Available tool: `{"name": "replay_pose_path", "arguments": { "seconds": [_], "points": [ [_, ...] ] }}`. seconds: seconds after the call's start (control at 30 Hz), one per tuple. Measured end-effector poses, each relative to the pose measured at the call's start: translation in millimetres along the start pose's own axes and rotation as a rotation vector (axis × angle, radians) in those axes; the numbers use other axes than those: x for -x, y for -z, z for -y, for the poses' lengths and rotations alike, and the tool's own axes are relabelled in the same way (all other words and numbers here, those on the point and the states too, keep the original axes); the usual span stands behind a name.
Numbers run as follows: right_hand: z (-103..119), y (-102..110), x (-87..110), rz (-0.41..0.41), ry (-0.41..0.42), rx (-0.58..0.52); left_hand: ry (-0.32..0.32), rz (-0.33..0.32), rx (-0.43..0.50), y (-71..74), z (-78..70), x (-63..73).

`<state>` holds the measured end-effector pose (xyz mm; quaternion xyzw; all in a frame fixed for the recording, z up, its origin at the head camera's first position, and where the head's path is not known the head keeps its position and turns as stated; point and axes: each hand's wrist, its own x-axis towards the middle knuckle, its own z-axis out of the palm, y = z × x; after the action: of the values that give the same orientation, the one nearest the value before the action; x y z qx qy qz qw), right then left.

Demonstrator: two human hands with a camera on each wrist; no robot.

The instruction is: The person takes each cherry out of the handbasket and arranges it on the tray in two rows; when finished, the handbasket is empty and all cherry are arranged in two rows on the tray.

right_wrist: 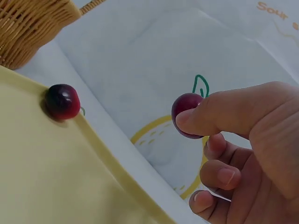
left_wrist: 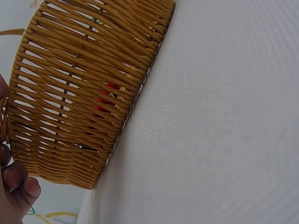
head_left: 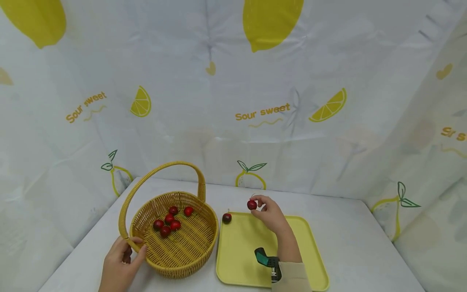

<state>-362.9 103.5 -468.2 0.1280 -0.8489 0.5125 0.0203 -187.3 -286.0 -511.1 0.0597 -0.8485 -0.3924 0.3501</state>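
My left hand (head_left: 122, 261) grips the near-left rim of a yellow wicker basket (head_left: 174, 271), close to the foot of its arched handle. In the left wrist view its curled fingers (left_wrist: 16, 175) sit against the woven side of the basket (left_wrist: 70, 100). Several dark red cherries (head_left: 175, 225) lie inside, mostly toward the back left. My right hand (head_left: 271, 219) pinches one cherry (right_wrist: 183, 103) between thumb and forefinger, raised over the back edge of a yellow tray (head_left: 237, 253). Another cherry (right_wrist: 63, 102) rests in the tray's back left corner, its stem pointing outward.
Basket and tray stand side by side on a white table (head_left: 348, 243), a narrow gap between them. Behind the table hangs a white cloth (head_left: 182, 138) with a lemon print. A black and green strap (head_left: 268, 259) sits at the right wrist.
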Motion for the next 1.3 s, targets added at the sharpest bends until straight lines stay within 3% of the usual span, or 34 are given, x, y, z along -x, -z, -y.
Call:
{"name": "replay_pose_path", "arguments": {
  "seconds": [0.2, 0.53, 0.9, 1.3],
  "points": [
    [-16, 1, -0.8, 0.047, -0.03, -0.006, -0.003, -0.006, 0.0, 0.2, -1.2, 0.3],
    [-31, -16, -3.2, 0.157, -0.065, 0.066, 0.005, -0.005, -0.001, -0.5, 0.1, 0.3],
    [-32, -23, -1.8, 0.143, -0.096, 0.087, -0.015, -0.014, -0.006, -1.7, 1.4, 0.0],
    [-17, -12, -5.4, 0.124, -0.097, 0.007, -0.003, -0.005, 0.009, -0.7, 1.0, 0.3]
  ]
}}
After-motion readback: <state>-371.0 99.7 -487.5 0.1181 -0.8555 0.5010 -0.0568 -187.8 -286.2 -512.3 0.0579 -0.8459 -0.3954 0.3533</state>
